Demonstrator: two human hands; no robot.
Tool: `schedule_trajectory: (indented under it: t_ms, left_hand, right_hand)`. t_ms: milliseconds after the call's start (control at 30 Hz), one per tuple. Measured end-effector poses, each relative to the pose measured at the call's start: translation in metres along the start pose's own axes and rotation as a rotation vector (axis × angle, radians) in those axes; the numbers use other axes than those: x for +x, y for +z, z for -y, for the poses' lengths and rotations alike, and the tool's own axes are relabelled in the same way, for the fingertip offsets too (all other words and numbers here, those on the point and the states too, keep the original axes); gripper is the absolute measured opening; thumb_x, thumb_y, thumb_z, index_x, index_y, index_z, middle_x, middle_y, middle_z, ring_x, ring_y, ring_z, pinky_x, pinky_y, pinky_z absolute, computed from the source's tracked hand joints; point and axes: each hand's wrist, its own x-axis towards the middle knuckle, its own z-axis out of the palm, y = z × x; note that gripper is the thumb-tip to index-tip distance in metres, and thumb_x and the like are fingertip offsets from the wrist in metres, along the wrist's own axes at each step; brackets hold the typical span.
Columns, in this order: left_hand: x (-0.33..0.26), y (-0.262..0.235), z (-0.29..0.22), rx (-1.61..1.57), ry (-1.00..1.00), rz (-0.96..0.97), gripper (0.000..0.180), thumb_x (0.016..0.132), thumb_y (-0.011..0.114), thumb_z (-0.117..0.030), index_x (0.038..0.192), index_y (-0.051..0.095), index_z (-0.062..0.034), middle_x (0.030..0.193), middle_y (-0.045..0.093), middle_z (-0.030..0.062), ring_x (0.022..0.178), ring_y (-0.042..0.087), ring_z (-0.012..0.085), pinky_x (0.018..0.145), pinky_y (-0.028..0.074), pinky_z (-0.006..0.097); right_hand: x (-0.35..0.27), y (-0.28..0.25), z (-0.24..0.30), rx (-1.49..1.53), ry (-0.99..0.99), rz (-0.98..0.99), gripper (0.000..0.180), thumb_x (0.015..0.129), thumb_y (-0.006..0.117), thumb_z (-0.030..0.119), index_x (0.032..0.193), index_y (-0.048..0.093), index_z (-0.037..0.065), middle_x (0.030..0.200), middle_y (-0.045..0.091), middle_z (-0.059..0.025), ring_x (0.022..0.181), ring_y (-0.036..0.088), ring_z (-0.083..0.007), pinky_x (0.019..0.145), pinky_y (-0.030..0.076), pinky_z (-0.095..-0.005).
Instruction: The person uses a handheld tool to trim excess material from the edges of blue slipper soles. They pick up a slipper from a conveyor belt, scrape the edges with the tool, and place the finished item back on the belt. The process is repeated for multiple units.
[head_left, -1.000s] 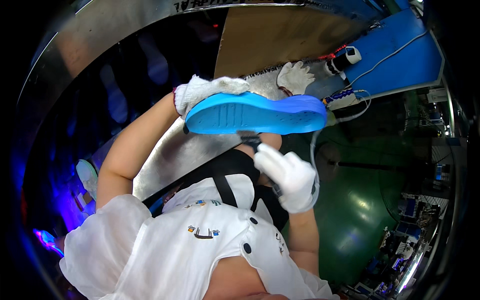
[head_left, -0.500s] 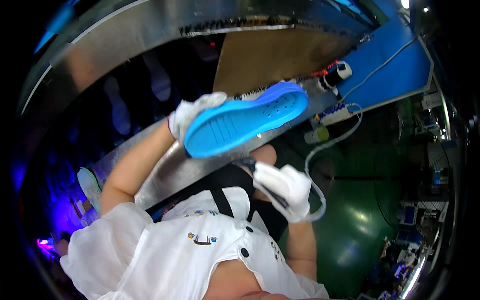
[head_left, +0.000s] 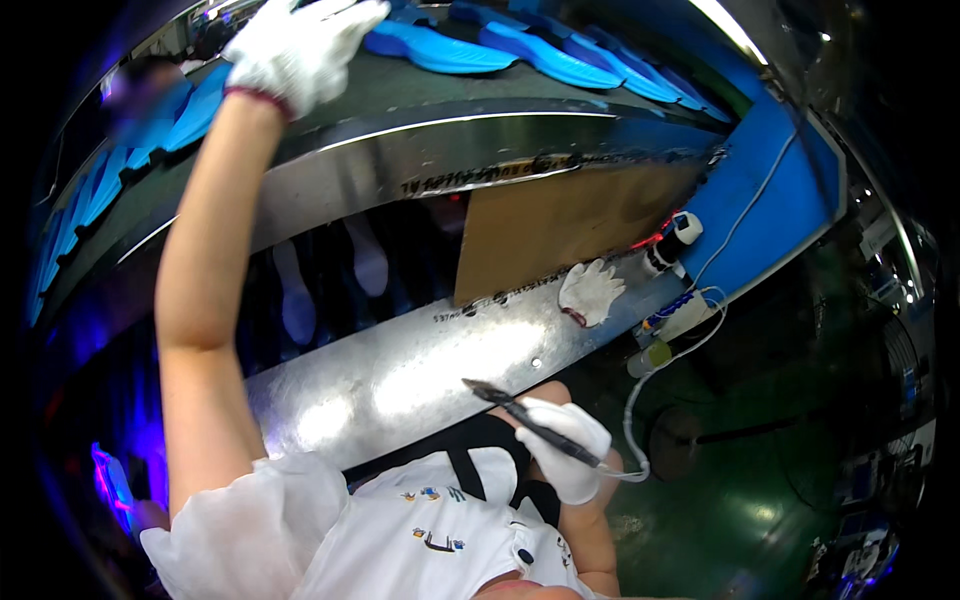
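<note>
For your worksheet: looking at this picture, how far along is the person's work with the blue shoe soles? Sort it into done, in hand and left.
Done: a row of blue foam shoe soles lies on the upper dark conveyor belt.
In hand: the white-gloved left hand is raised to that belt among the soles, whether gripping cannot be seen; the gloved right hand holds a thin black corded tool.
Left: cannot be judged; no waiting soles show.

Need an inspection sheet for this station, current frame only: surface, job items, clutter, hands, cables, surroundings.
Surface: shiny metal ledge, bare where it shows.
Job's things: blue soles in a row on the upper belt; dark pen-like tool.
Clutter: spare white glove, small bottles.
Grippers: left hand, gloved, reaching up by the soles; right hand, gloved, holds the tool.
Cables: white cable loops down from the tool.
Surroundings: brown board, green floor.
</note>
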Motion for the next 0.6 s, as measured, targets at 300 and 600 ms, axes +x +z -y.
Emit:
schedule_trajectory:
  t_ms: [300,600]
  left_hand:
    - [-0.063,-0.001,0.019,-0.123,-0.350,0.327,0.030,0.094,0.060,-0.031,0.103,0.066,-0.0025,0.115,0.065,0.0215,0.101,0.065,0.0385,0.085,0.052,0.045]
    - [-0.184,-0.052,-0.125,-0.969,-0.128,-0.522,0.018,0.087,0.068,-0.002,0.105,0.068,-0.0017,0.118,0.064,0.0163,0.101,0.065,0.0299,0.085,0.054,0.039]
  right_hand:
    - [-0.015,-0.001,-0.007,0.019,0.198,-0.106,0.027,0.071,0.076,-0.004,0.096,0.068,0.000,0.078,0.069,-0.0113,0.065,0.064,-0.0245,0.062,0.051,-0.0313]
    - [-0.040,0.009,-0.036,0.386,0.719,-0.533,0.020,0.092,0.064,0.003,0.110,0.062,-0.004,0.088,0.070,-0.0099,0.055,0.058,-0.0069,0.052,0.048,-0.0182]
